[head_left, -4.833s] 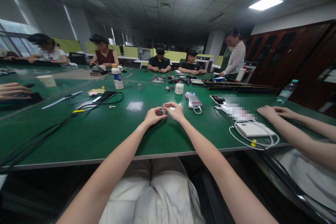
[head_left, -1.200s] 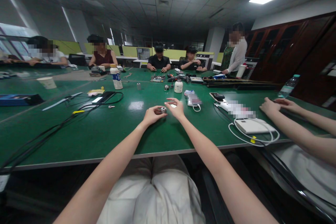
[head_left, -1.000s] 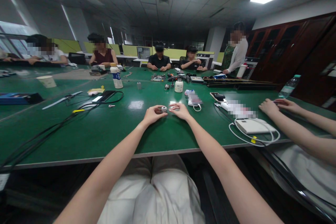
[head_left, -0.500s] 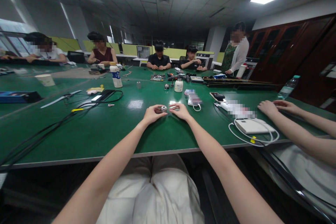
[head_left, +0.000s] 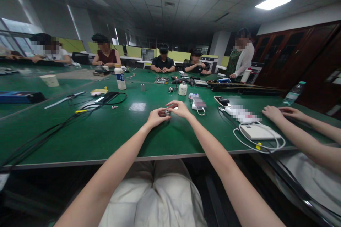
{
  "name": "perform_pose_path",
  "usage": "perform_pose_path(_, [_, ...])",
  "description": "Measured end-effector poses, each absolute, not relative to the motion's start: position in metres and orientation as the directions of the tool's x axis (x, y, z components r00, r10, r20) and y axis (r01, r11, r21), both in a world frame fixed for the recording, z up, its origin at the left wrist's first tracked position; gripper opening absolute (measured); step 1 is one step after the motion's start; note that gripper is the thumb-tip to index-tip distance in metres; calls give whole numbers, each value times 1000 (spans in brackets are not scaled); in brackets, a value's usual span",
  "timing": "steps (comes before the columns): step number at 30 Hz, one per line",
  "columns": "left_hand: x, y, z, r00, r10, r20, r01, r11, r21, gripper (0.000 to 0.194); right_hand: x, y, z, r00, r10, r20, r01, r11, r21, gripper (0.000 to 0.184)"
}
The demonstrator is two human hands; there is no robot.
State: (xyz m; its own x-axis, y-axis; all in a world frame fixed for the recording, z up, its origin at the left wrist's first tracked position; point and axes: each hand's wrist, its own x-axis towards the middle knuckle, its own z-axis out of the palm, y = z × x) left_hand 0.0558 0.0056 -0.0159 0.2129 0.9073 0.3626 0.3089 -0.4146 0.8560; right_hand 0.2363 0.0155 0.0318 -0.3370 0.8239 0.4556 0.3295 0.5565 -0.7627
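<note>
On the green table (head_left: 117, 134) in front of me stands a small silver metal cylinder (head_left: 167, 113). The thumb and fingers of my left hand (head_left: 157, 117) are closed round its side. My right hand (head_left: 179, 109) reaches over from the right, its thumb and fingertips bent together at the cylinder's top. Those fingers partly cover the top, so any small part between them is hidden. A similar metal cylinder (head_left: 142, 87) stands farther off, and a white jar (head_left: 183, 88) is beyond my right hand.
Black cables (head_left: 61, 124) run across the left side, near a black device (head_left: 107, 97). A blue-labelled bottle (head_left: 120, 78) stands behind them. On the right lie a phone (head_left: 222, 101) and a white power bank (head_left: 259, 132) with its cable. A neighbour's hands (head_left: 275, 112) rest at the right.
My right hand has moved up and left, from beside the metal cylinder to over its top. My left hand keeps its hold on the cylinder. The camera view has shifted slightly.
</note>
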Motion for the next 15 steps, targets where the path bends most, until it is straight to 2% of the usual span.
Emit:
perform_pose_path(4, [56,6,-16,224,906,359,290,-413,863,63,240,24,34,-372,838,400,270,510,-817,26])
perform_pose_path(9, [56,5,-16,206,908,364,304,-413,858,61,234,20,17,-205,869,451,134,481,-866,28])
perform_pose_path(15, [56,6,-17,199,908,369,325,-417,849,61,229,14,9,-204,857,473,111,501,-858,25])
